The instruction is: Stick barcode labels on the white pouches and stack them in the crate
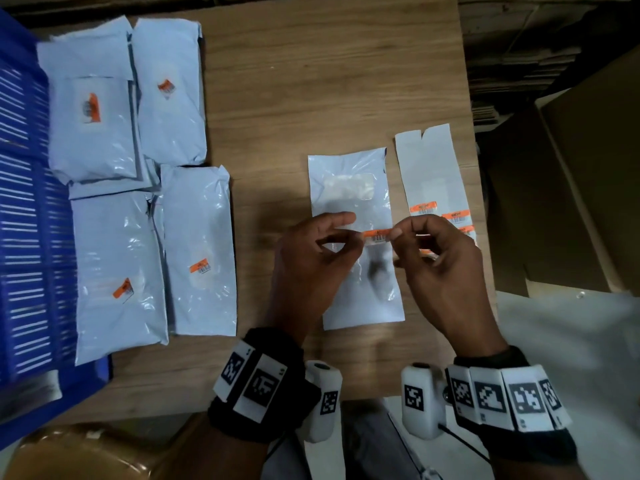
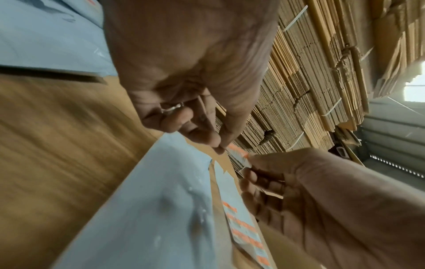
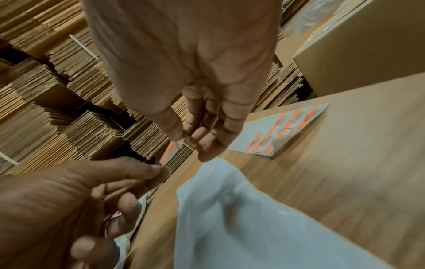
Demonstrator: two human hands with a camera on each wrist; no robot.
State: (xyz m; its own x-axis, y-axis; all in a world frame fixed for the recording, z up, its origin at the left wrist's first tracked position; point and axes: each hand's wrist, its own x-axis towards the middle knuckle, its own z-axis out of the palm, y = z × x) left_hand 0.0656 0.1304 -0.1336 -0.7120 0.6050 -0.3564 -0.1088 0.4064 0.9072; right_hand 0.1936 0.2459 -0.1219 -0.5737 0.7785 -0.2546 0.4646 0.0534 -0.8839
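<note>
Orange-and-white barcode label [image 1: 378, 235], small strip, barcode bars along the lower half. My left hand [image 1: 313, 261] pinches its left end between thumb and forefinger; my right hand [image 1: 440, 268] pinches the right end likewise. Both grips clamped on it, so the label is stretched between them, long axis running grip to grip, left-right. Directly under the grips lies a white pouch [image 1: 356, 296], flat on the wooden bench [image 1: 311, 98], long axis running away from me. Just right of my right grip, a backing sheet [image 1: 429, 174] with more orange labels. Well left of my left grip, labelled pouches [image 1: 117, 271] lie over a blue crate [image 1: 27, 237].
</note>
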